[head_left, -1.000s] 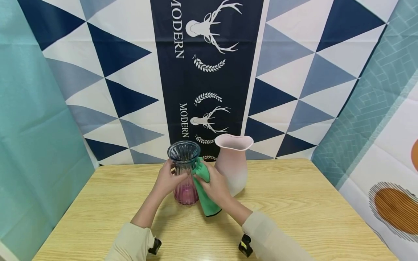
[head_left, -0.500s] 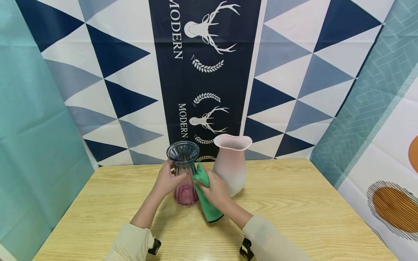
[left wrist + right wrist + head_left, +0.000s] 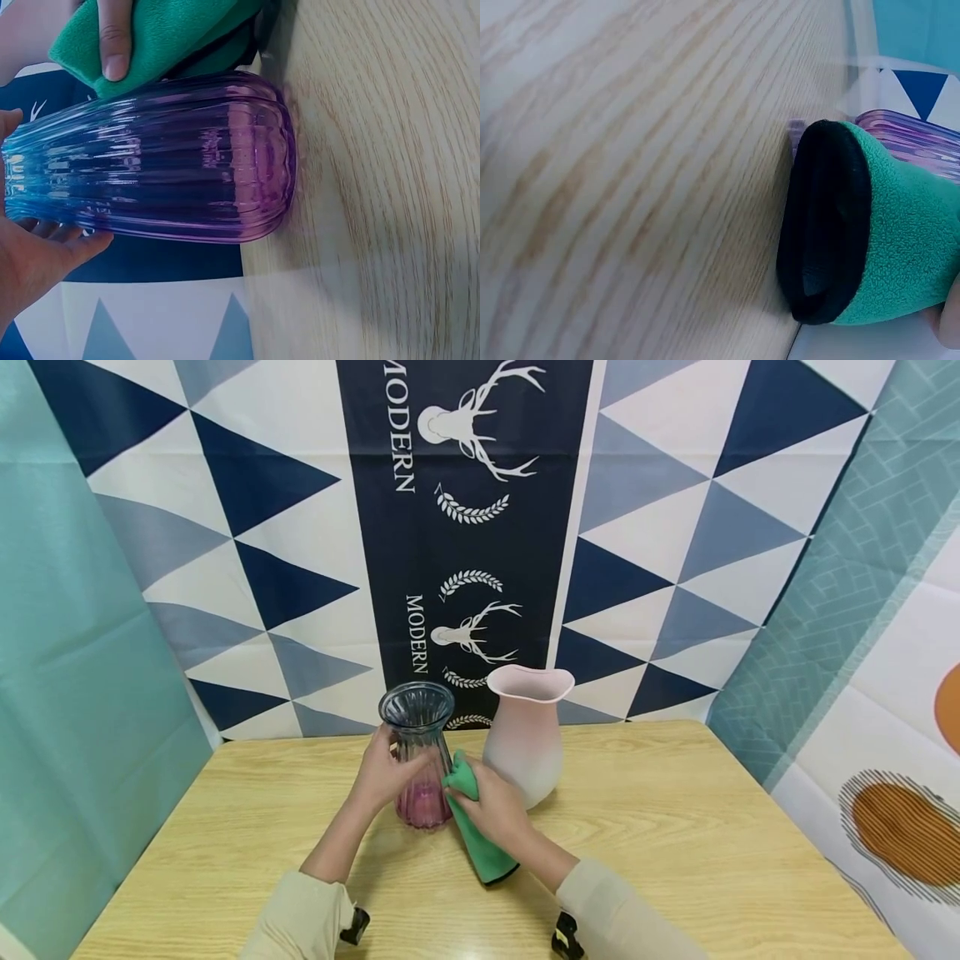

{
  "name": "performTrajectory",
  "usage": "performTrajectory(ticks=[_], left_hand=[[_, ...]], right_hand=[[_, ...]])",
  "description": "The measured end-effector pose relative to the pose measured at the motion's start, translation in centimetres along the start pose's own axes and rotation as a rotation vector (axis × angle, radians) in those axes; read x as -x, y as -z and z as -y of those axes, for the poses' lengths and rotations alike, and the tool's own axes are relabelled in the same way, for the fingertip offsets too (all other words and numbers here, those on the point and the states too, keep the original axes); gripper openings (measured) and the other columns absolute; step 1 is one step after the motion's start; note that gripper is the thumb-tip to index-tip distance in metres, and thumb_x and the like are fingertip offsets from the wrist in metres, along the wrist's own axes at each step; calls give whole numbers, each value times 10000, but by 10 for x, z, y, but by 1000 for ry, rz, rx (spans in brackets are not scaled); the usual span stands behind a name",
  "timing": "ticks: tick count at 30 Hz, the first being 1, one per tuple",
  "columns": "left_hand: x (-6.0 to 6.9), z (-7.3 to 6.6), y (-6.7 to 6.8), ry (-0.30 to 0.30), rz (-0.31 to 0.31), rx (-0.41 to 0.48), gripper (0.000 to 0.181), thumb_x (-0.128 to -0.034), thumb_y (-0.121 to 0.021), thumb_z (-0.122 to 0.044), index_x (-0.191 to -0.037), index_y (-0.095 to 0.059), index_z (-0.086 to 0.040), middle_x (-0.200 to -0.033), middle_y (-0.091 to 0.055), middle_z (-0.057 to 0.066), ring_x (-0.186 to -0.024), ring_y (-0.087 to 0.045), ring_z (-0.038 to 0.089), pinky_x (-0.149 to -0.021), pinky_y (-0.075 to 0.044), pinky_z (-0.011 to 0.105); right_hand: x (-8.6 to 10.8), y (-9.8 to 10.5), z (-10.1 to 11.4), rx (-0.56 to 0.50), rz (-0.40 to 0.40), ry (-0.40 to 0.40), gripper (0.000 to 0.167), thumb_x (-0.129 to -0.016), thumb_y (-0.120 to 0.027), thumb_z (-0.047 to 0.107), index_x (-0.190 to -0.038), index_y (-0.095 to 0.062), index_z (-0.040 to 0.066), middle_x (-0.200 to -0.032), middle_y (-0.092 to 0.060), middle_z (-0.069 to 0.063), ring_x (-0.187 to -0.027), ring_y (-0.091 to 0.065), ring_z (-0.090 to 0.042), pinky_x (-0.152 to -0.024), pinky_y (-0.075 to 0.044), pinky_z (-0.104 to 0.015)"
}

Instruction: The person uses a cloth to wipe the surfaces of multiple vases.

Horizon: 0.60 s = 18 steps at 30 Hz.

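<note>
A ribbed glass vase point(image 3: 422, 777), blue at its flared rim and pink-purple at its base, stands upright on the table. My left hand point(image 3: 384, 774) grips it around the upper body, thumb across the near side. In the left wrist view the vase point(image 3: 172, 161) shows its fluted wall and thick base. A green cloth point(image 3: 480, 847) with a black edge is bunched in my right hand point(image 3: 491, 802), which presses it to the vase's right side. The cloth point(image 3: 900, 232) hangs down in the right wrist view, covering part of the vase point(image 3: 911, 142).
A pale pink and white vase point(image 3: 528, 752) with a wavy rim stands just behind my right hand. Both vases are near the back of the wooden table point(image 3: 660, 843), in front of a patterned backdrop point(image 3: 480, 543).
My right hand has slid down the glass vase's right side with the green cloth. The left hand keeps its hold. The whole head view has shifted slightly.
</note>
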<state>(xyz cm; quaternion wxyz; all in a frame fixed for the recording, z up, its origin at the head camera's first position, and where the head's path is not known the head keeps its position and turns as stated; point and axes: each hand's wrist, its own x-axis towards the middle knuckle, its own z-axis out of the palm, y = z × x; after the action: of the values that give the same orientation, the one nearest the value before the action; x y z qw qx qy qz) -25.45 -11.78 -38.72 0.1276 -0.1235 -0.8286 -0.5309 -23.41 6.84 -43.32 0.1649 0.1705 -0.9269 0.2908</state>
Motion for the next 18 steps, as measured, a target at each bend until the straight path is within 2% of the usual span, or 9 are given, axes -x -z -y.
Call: performTrajectory(ticks=[5, 10, 18], left_hand=[[0, 0, -1, -6, -18, -8, 789, -765, -769, -303, -1408, -350, -119, -1353, -434, 155, -1274, -429, 330, -985, -433, 529], [1, 0, -3, -12, -51, -40, 781, -748, -783, -305, -1392, -388, -108, -1340, -388, 173, -1237, -429, 324, -1001, -409, 529], [1, -2, -5, 7, -81, -51, 756, -741, -788, -309, -1367, -425, -91, -1318, -359, 183, -1221, -423, 321, -1009, -402, 515]], right_hand=[[1, 0, -1, 65, 57, -2, 545, -858, -648, 404, -1306, -508, 126, -1047, -672, -45, -884, -642, -193, -702, -530, -339], [3, 0, -2, 124, 110, -12, 555, -844, -664, 406, -1296, -518, 118, -1048, -682, -61, -911, -642, -218, -743, -530, -381], [6, -2, -6, 171, 180, -4, 559, -851, -657, 409, -1295, -513, 102, -1033, -681, -65, -884, -645, -211, -702, -526, -372]])
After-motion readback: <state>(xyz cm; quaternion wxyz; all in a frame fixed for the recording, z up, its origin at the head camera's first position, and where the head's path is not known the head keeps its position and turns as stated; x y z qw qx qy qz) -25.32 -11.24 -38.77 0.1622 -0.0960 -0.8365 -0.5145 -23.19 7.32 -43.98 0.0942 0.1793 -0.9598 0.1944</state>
